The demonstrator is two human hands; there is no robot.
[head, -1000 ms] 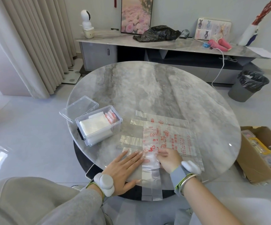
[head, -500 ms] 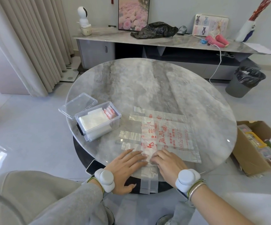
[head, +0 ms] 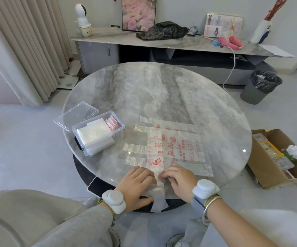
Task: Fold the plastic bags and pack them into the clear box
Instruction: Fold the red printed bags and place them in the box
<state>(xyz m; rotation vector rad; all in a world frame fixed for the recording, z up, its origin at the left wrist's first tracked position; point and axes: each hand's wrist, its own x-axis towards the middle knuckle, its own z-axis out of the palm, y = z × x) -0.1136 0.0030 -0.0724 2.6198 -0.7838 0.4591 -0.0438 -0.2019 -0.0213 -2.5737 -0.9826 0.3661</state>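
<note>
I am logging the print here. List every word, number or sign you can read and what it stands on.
Nothing can be quoted with confidence.
Red characters on the top plastic bag: blurred, not readable.
Red print on the folded bags in the clear box: too small.
On the bear picture card on the sideboard: no readable text.

Grey long sleeve [head: 69, 223] on left arm. White rounded pod [head: 114, 199] behind left grip [head: 135, 182], second pod [head: 205, 187] behind right grip [head: 179, 180], yellow-green strap trim. Silver bangle [head: 211, 202] right wrist.
</note>
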